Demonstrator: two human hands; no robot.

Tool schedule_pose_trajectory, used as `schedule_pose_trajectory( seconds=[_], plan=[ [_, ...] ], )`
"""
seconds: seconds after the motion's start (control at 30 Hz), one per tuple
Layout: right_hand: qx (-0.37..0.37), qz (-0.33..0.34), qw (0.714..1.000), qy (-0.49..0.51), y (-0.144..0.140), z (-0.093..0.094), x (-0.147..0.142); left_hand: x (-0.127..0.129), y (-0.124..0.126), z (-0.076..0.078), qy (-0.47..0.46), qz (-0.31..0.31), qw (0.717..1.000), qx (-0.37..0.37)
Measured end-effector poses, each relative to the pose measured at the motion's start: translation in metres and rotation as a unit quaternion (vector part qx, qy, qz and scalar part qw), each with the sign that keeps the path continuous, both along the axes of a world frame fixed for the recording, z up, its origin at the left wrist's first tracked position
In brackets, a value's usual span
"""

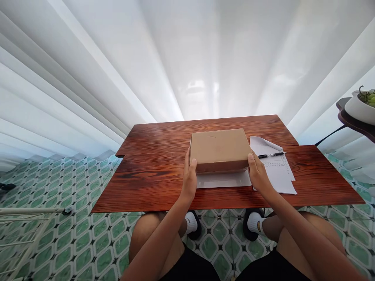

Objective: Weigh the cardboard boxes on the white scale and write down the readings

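A closed brown cardboard box (220,147) is held between my two hands over the table. My left hand (190,175) presses on its left side, thumb at the near left corner. On the opposite side, my right hand (258,171) grips the near right corner, thumb along the edge. Below the box's near side shows a flat white piece (224,180), perhaps paper or a tray; the box hides the rest of it. Just right of my right hand, white sheets of paper (277,175) with writing lie on the table, a black and white pen (271,155) across them.
The reddish-brown wooden table (146,175) stands before white curtains (205,58). At the far right, a white pot (359,109) with a plant rests on a dark stand (344,111). A pale metal rack (29,222) is on the tiled floor at left.
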State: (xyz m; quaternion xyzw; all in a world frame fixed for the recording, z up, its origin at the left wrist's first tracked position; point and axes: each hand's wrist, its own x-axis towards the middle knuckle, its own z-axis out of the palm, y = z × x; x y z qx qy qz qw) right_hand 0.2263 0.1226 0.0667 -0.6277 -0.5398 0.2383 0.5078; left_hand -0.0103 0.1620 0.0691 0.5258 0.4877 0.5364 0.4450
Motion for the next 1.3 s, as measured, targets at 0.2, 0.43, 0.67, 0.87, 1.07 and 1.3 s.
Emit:
schedule_pose_trajectory(
  seconds=[0.2, 0.43, 0.67, 0.87, 1.07, 1.3],
  plan=[
    [0.004, 0.001, 1.000, -0.007, -0.001, 0.001, 0.000, -0.003, -0.004, -0.005, 0.022, -0.008, 1.000, 0.005],
    [0.013, -0.018, 0.999, -0.042, -0.001, 0.004, -0.003, -0.008, -0.005, -0.003, 0.040, -0.031, 0.999, -0.011],
    [0.014, -0.035, 0.999, -0.039, 0.001, 0.005, -0.007, -0.008, -0.002, -0.004, 0.028, -0.044, 0.998, -0.018],
    [0.007, -0.049, 0.998, -0.040, 0.004, 0.005, -0.012, -0.013, -0.004, -0.002, 0.029, -0.022, 0.999, 0.004],
    [0.026, -0.042, 0.998, -0.050, 0.007, 0.013, -0.026, -0.025, -0.008, 0.007, 0.020, 0.005, 0.999, 0.027],
    [0.038, -0.005, 0.996, -0.085, 0.023, 0.035, -0.049, -0.042, 0.000, 0.008, -0.013, 0.044, 0.997, 0.066]
  ],
)
